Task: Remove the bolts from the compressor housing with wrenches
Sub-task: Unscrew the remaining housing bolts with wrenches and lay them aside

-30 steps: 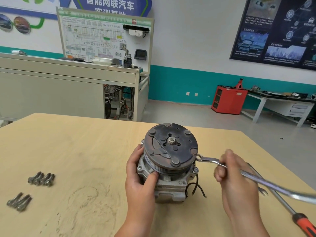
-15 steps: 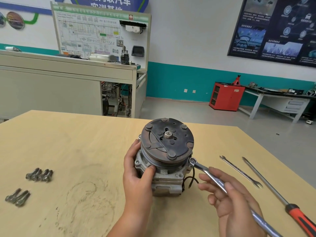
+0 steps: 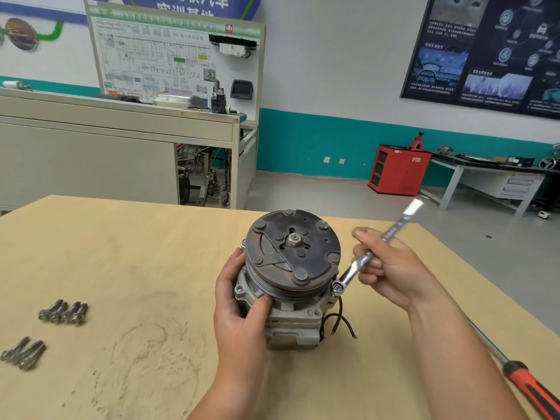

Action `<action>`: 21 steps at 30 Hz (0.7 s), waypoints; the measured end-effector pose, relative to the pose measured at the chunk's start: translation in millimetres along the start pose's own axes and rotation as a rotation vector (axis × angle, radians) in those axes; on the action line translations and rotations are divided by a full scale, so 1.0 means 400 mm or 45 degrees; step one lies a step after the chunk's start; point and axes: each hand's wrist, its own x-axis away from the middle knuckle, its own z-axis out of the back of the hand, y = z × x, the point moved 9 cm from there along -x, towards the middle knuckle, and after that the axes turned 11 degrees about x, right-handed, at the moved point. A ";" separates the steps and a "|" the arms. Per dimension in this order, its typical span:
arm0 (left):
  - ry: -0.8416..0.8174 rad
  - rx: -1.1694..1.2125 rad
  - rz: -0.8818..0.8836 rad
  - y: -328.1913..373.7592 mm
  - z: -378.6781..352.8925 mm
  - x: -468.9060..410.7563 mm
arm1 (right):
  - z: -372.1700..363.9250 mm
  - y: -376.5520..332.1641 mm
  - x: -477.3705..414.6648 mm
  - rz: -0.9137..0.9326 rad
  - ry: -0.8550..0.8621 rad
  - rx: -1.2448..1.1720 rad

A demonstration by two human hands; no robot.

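The compressor [image 3: 292, 316] stands upright on the wooden table [image 3: 121, 253], its dark rusty clutch plate [image 3: 292, 253] facing up. My left hand [image 3: 242, 304] grips the housing's left side. My right hand [image 3: 391, 268] holds a silver wrench [image 3: 375, 250], whose ring end sits on a bolt [image 3: 338, 287] at the housing's right flange. The handle points up and to the right, away from me. Two groups of removed bolts lie at the left: one cluster of bolts [image 3: 64, 312] and a nearer cluster of bolts [image 3: 24, 354].
A long screwdriver with a red and black handle [image 3: 530, 386] lies near the table's right edge. Black wires [image 3: 339, 322] hang from the compressor's right side. Beyond the table are a grey workbench [image 3: 121, 140], a red cabinet [image 3: 397, 169] and open floor.
The wrench handle swung from pointing toward me at lower right to pointing up and away at upper right, ring end staying on the bolt. My left hand kept its hold.
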 end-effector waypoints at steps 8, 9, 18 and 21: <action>0.006 0.030 0.023 -0.014 0.005 -0.005 | -0.025 -0.028 -0.003 0.317 0.293 -0.060; 0.001 0.029 0.030 -0.016 0.005 -0.005 | -0.013 -0.028 0.005 0.339 0.269 -0.277; -0.001 0.038 0.038 -0.025 0.012 -0.005 | 0.073 0.006 0.062 0.445 0.216 -0.785; -0.003 0.034 0.037 -0.025 0.012 -0.004 | 0.081 0.009 0.065 0.498 0.301 -0.667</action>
